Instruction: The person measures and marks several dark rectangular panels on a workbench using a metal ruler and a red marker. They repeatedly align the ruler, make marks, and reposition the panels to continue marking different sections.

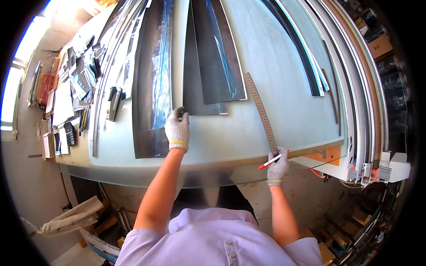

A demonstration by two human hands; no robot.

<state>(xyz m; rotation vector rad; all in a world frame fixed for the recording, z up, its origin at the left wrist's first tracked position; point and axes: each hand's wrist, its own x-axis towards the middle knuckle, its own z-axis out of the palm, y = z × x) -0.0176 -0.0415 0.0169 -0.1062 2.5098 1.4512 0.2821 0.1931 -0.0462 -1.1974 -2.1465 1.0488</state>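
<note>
My left hand (177,131), in a pale knit glove with dark fingertips, is closed at the lower left corner of a dark flat sheet (191,84). Its thumb and fingers meet about that corner; the exact grip is partly hidden. Overlapping this sheet is a second dark sheet (217,57) with a strip of blue film. My right hand (278,168), gloved too, is closed around the near end of a long metal ruler (261,111), which points away over the glass-topped table (208,146). The same hand holds a red-and-white pen (270,162) crosswise.
Left of my left hand lies a wide dark panel (148,102) with blue film. Further left are a utility knife (115,104), scraps (82,75) and a calculator (69,134). Dark strips (306,57) lie at the far right, beside metal rails (355,66) along the table's side.
</note>
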